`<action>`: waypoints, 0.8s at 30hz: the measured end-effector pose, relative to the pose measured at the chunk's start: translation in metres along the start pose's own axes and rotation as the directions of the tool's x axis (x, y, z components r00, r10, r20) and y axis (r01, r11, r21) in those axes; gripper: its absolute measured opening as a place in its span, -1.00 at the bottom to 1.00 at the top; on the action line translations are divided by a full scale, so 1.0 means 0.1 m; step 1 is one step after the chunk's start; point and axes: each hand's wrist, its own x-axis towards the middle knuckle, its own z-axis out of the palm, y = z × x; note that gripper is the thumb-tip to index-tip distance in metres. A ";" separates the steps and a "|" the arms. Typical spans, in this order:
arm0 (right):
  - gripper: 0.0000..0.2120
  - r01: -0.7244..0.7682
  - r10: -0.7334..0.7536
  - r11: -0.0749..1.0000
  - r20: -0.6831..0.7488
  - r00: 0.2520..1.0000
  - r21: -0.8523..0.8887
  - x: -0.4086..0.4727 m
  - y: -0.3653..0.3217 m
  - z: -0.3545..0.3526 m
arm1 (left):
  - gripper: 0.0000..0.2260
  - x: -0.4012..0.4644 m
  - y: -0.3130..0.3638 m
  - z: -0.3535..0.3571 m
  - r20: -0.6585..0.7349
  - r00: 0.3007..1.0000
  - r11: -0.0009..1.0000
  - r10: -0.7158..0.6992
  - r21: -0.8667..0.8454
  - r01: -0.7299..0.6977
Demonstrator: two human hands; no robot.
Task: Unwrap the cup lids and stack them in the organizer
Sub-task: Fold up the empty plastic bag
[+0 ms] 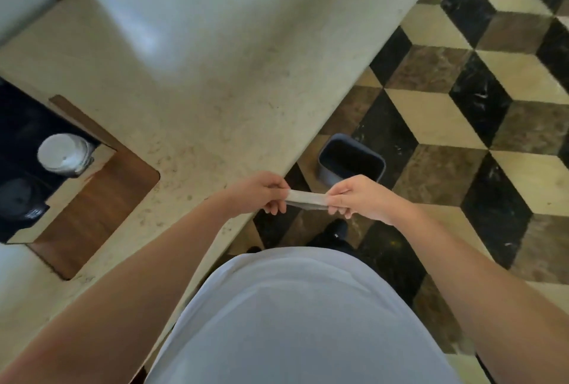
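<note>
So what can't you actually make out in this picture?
- Head view: the flat strip pinched between the left hand and right hand is blurred; wrapper or not, unclear.
- The grey bin's inside is too dark to read.
- The organizer runs off the left edge; only one white lid stack shows.

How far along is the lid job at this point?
Done, by the look of it: a stack of white lids already sits in the organizer recess in the counter. In hand: the left hand and right hand pinch the ends of a folded clear wrapper near the bin. Left: discarding it; further lids aren't visible.
</note>
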 end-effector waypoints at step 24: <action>-0.90 -0.193 0.766 0.507 -0.336 0.548 0.840 1.21 1.74 -1.32 | -0.35 3.38 1.45 -0.02 -0.349 0.853 0.478 0.389 0.868 0.137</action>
